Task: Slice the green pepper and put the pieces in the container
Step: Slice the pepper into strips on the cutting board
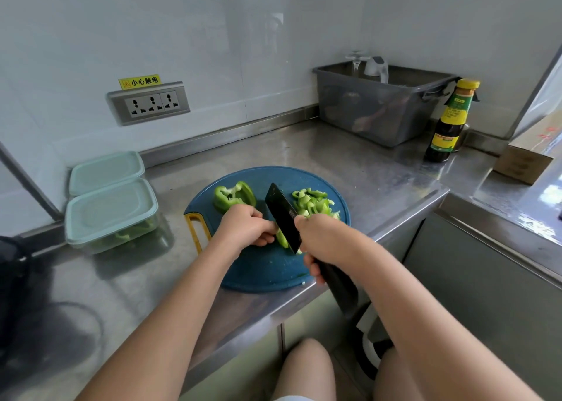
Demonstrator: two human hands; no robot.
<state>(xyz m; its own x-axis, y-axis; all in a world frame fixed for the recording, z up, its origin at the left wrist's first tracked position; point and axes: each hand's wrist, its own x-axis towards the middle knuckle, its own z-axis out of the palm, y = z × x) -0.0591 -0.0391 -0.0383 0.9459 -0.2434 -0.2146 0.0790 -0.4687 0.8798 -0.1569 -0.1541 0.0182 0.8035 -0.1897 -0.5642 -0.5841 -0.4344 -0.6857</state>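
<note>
Single head-worn wide-angle view, facing forward and down, close above the cutting board [264, 270], counter [349, 163] and wall [213, 51] beyond

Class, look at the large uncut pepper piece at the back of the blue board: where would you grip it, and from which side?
Probably across its curved outer walls, from above on the left: the pepper piece lies with its hollow showing, and the knife blocks the right.

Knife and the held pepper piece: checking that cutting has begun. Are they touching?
Touching. Head view: the knife sits against the pepper piece that the left hand holds, with no gap.
</note>
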